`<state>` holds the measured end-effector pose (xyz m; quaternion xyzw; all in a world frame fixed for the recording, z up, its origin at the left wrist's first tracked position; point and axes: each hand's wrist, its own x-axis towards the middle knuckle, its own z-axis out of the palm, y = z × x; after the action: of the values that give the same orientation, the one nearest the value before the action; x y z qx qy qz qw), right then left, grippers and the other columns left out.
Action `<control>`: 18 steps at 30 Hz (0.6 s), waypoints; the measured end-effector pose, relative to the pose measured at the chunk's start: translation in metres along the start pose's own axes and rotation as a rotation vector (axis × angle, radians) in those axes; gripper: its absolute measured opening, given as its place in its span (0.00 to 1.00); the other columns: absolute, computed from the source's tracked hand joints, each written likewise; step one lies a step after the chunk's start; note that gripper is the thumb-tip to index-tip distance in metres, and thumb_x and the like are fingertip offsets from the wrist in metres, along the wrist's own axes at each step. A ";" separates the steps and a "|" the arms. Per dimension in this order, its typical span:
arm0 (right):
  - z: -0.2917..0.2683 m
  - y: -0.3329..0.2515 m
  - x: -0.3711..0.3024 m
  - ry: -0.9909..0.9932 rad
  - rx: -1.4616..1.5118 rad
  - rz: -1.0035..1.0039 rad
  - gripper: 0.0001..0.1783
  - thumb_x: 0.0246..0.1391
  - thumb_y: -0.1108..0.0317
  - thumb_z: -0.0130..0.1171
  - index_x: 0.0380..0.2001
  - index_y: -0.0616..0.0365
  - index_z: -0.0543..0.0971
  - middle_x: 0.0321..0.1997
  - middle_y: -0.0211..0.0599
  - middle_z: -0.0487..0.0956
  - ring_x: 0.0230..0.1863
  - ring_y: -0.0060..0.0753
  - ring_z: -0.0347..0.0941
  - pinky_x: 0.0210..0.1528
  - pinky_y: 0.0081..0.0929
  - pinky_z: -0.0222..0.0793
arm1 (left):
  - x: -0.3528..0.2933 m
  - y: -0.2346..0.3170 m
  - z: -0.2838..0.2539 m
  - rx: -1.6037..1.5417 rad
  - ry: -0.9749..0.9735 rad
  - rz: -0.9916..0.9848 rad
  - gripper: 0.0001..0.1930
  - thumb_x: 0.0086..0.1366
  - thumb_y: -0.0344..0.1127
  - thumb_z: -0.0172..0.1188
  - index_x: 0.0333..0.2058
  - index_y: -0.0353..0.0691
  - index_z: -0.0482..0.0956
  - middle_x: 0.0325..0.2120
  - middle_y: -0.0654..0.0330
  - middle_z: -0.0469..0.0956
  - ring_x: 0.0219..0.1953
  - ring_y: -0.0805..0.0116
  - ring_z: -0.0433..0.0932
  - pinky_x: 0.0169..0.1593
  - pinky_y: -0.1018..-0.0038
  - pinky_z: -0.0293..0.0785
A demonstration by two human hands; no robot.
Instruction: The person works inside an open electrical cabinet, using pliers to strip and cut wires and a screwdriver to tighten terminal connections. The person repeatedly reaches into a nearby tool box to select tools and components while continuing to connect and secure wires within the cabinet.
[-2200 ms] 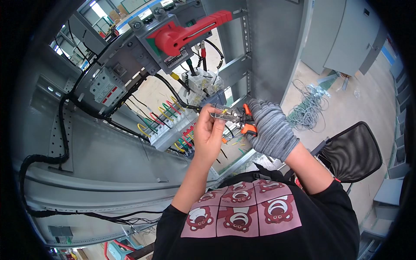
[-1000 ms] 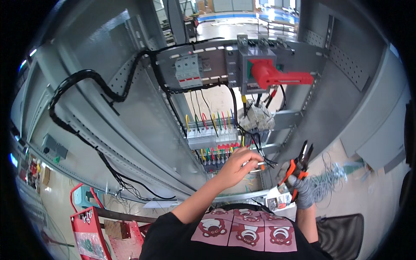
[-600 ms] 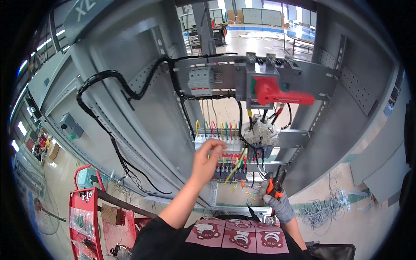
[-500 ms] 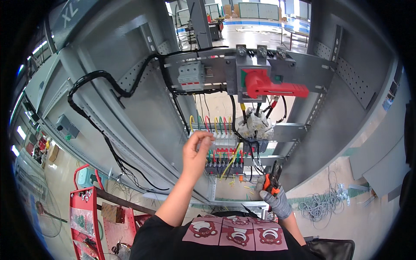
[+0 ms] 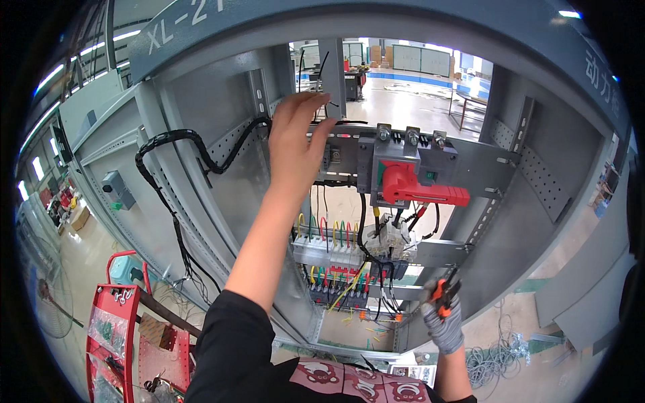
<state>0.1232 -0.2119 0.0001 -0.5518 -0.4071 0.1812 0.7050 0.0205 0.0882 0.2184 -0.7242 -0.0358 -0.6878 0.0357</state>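
- Head view, looking down into an open grey electrical cabinet (image 5: 376, 23): the bare left hand (image 5: 295, 144) is raised at the left part of the upper mounting rail (image 5: 487, 158), its fingers bent and the thumb apart from them. Thin black wires (image 5: 324, 65) stand up just behind the fingertips; whether skin touches one cannot be told.
- The right hand (image 5: 445, 330), in a grey knit glove, is low at the cabinet's right side, its fingers wrapped around the orange handles of a pair of pliers (image 5: 443, 295). Blur hides whether the tool's jaws meet.
- The pliers' long axis runs diagonally: handles in the glove, dark nose up and slightly rightward, away from the body.
- The step in hand appears to be wiring work, the left hand at the wires while the tool is held aside. The next move seems to call for a fingertip pinch on one wire, with the pliers kept clear.
- Between the hands, a switch with a red handle (image 5: 430, 193) sits on the rail; below are a row of white circuit breakers (image 5: 316, 248) and a loose yellow-green wire (image 5: 349, 285).
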 end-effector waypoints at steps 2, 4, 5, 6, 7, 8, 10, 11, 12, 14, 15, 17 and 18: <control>0.005 -0.028 0.012 0.000 -0.008 -0.048 0.23 0.50 0.71 0.60 0.50 0.58 0.69 0.38 0.28 0.72 0.39 0.19 0.68 0.42 0.20 0.68 | 0.006 -0.015 0.003 0.024 -0.059 0.005 0.10 0.55 0.26 0.61 0.38 0.38 0.78 0.34 0.56 0.77 0.38 0.61 0.75 0.40 0.71 0.70; 0.003 -0.042 0.023 0.028 -0.049 -0.115 0.23 0.50 0.70 0.61 0.50 0.58 0.69 0.39 0.28 0.73 0.39 0.18 0.68 0.43 0.19 0.67 | 0.013 -0.021 0.012 -0.007 -0.069 0.013 0.07 0.56 0.27 0.61 0.35 0.38 0.78 0.30 0.57 0.77 0.35 0.60 0.76 0.38 0.69 0.71; 0.002 -0.050 0.029 0.043 -0.081 -0.147 0.23 0.51 0.69 0.61 0.50 0.58 0.69 0.39 0.29 0.73 0.39 0.19 0.68 0.44 0.19 0.67 | 0.016 -0.022 0.016 -0.032 -0.066 -0.008 0.06 0.56 0.28 0.61 0.34 0.37 0.77 0.29 0.57 0.77 0.34 0.60 0.76 0.37 0.70 0.71; 0.004 -0.060 0.037 0.078 -0.127 -0.206 0.23 0.50 0.71 0.60 0.50 0.58 0.69 0.40 0.28 0.73 0.40 0.20 0.69 0.44 0.19 0.67 | 0.019 -0.022 0.023 -0.065 -0.061 -0.032 0.05 0.56 0.29 0.61 0.33 0.37 0.77 0.28 0.57 0.77 0.32 0.60 0.76 0.36 0.70 0.71; 0.005 -0.068 0.043 0.161 -0.274 -0.306 0.23 0.50 0.73 0.58 0.50 0.59 0.68 0.40 0.30 0.74 0.39 0.20 0.69 0.44 0.19 0.67 | 0.022 -0.023 0.028 -0.092 -0.057 -0.054 0.05 0.57 0.29 0.61 0.32 0.37 0.76 0.28 0.58 0.77 0.30 0.61 0.76 0.35 0.70 0.71; 0.000 -0.072 0.054 0.150 -0.318 -0.355 0.23 0.49 0.74 0.57 0.50 0.59 0.68 0.40 0.31 0.74 0.39 0.21 0.69 0.43 0.20 0.67 | 0.024 -0.026 0.037 -0.230 -0.036 -0.137 0.06 0.60 0.31 0.60 0.29 0.35 0.75 0.26 0.61 0.76 0.24 0.68 0.74 0.32 0.74 0.69; 0.006 -0.094 0.082 0.157 -0.384 -0.473 0.22 0.49 0.73 0.56 0.50 0.61 0.68 0.38 0.35 0.75 0.37 0.23 0.71 0.41 0.22 0.68 | 0.031 -0.039 0.047 -0.406 -0.117 -0.328 0.06 0.61 0.32 0.59 0.29 0.35 0.75 0.25 0.63 0.75 0.23 0.73 0.72 0.31 0.76 0.68; 0.017 -0.113 0.098 0.174 -0.407 -0.536 0.22 0.48 0.73 0.56 0.49 0.62 0.68 0.37 0.38 0.75 0.37 0.25 0.72 0.40 0.24 0.69 | 0.032 -0.047 0.050 -0.489 -0.163 -0.428 0.07 0.62 0.32 0.58 0.29 0.35 0.75 0.24 0.64 0.75 0.22 0.76 0.70 0.31 0.78 0.67; 0.021 -0.129 0.112 0.174 -0.548 -0.507 0.22 0.47 0.72 0.57 0.48 0.63 0.68 0.36 0.41 0.76 0.36 0.30 0.73 0.40 0.26 0.69 | 0.034 -0.052 0.051 -0.563 -0.186 -0.451 0.07 0.64 0.33 0.57 0.29 0.36 0.75 0.23 0.66 0.74 0.25 0.79 0.69 0.32 0.80 0.67; 0.023 -0.146 0.136 0.208 -0.803 -0.577 0.23 0.46 0.71 0.58 0.47 0.65 0.68 0.35 0.46 0.76 0.37 0.39 0.75 0.40 0.30 0.70 | 0.031 -0.047 0.058 -0.659 -0.143 -0.470 0.07 0.64 0.33 0.57 0.30 0.35 0.75 0.24 0.65 0.75 0.26 0.78 0.70 0.34 0.80 0.67; 0.023 -0.148 0.153 0.230 -0.915 -0.667 0.24 0.45 0.70 0.59 0.47 0.65 0.69 0.35 0.48 0.75 0.37 0.43 0.75 0.41 0.32 0.71 | 0.030 -0.044 0.063 -0.702 -0.132 -0.477 0.07 0.64 0.33 0.56 0.31 0.35 0.75 0.24 0.65 0.75 0.27 0.78 0.71 0.35 0.80 0.68; 0.029 -0.159 0.177 0.257 -1.150 -0.711 0.26 0.44 0.67 0.60 0.47 0.66 0.69 0.37 0.51 0.75 0.39 0.48 0.74 0.43 0.35 0.71 | 0.024 -0.033 0.065 -0.900 -0.117 -0.473 0.07 0.66 0.32 0.54 0.37 0.35 0.75 0.26 0.64 0.76 0.32 0.77 0.74 0.37 0.79 0.69; 0.040 -0.164 0.187 0.251 -1.260 -0.665 0.27 0.44 0.66 0.60 0.48 0.65 0.70 0.38 0.52 0.76 0.40 0.49 0.74 0.45 0.36 0.71 | 0.022 -0.029 0.060 -0.933 -0.114 -0.473 0.07 0.66 0.32 0.53 0.38 0.35 0.75 0.26 0.64 0.76 0.32 0.77 0.74 0.37 0.80 0.69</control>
<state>0.1736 -0.1078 0.2241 -0.7168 -0.4967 -0.3767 0.3123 0.0784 0.1229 0.2376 -0.6714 0.1101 -0.5793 -0.4488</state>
